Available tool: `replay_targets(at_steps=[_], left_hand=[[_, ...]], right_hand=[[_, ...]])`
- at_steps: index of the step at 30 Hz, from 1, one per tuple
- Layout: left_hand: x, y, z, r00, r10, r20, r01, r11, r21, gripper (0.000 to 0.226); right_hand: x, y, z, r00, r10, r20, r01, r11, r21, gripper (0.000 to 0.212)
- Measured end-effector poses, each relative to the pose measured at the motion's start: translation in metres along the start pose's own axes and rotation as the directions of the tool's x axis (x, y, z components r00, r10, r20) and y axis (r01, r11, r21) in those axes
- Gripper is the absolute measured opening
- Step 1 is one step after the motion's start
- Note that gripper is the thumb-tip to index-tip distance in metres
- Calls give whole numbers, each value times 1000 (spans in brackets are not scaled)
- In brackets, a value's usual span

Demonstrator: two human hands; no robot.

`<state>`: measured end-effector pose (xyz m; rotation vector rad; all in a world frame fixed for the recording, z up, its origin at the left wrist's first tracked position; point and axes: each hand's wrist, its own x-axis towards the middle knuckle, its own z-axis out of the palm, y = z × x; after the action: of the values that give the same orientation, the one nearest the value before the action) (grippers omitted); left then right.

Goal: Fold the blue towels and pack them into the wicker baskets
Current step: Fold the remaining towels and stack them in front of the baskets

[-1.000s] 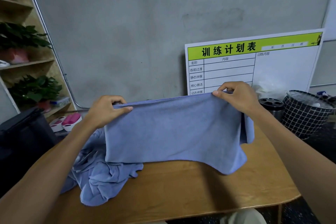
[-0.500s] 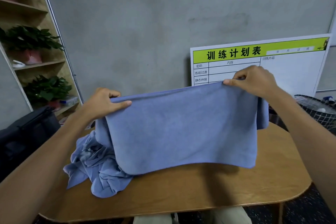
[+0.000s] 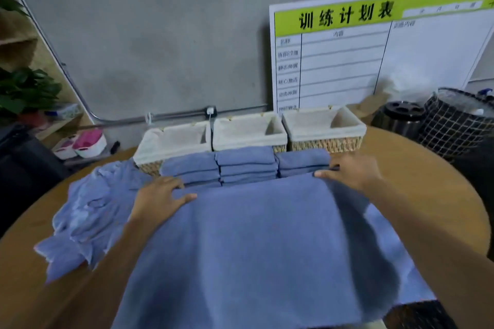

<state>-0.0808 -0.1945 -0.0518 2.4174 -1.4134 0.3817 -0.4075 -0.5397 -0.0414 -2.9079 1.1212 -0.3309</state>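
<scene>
- Left hand grips the far-left corner of the blue towel: thumb lies on top, other fingers curled under the edge.
- Right hand holds the far-right corner the same way, thumb on top; rest of the fingers hidden by the cloth.
- Towel is spread over the wooden table, near edge hanging off toward the person.
- Just beyond the fingertips: three stacks of folded towels, side by side.
- Behind the stacks: three lined wicker baskets in a row.
- Left of the left hand: crumpled pile of towels.
- Whiteboard leans on the wall beyond the baskets.
</scene>
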Motion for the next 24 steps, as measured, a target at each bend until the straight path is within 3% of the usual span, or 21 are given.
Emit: replay_targets(at_steps=[3, 6, 8, 12, 14, 16, 19, 24], left_hand=[[-11, -11, 41, 995, 33, -90, -26, 996, 84, 52], [4, -24, 47, 974, 130, -187, -104, 984, 142, 52], [14, -27, 41, 966, 188, -181, -152, 969, 193, 52], [-5, 13, 18, 959, 0, -285, 21, 997, 73, 21], [-35, 41, 16, 965, -97, -244, 90, 995, -41, 22], [-61, 56, 29, 989, -93, -112, 91, 995, -28, 39], [-82, 56, 56, 995, -79, 65, 74, 995, 71, 54], [-82, 46, 59, 974, -143, 176, 123, 985, 118, 70]], right_hand=[[-9, 6, 51, 991, 14, -134, -10, 1000, 25, 67], [-3, 8, 69, 963, -31, -269, 53, 996, 76, 62], [4, 9, 73, 943, -40, -329, 67, 995, 72, 53], [-1, 5, 65, 862, -100, -496, 97, 995, -31, 41], [-13, -14, 64, 836, -147, -529, 189, 982, 26, 32], [-30, -39, 74, 871, -216, -441, 301, 945, 131, 33], [-43, -58, 95, 943, -250, -220, 289, 943, 165, 47], [-44, -56, 90, 964, -239, -116, 257, 950, 179, 75]])
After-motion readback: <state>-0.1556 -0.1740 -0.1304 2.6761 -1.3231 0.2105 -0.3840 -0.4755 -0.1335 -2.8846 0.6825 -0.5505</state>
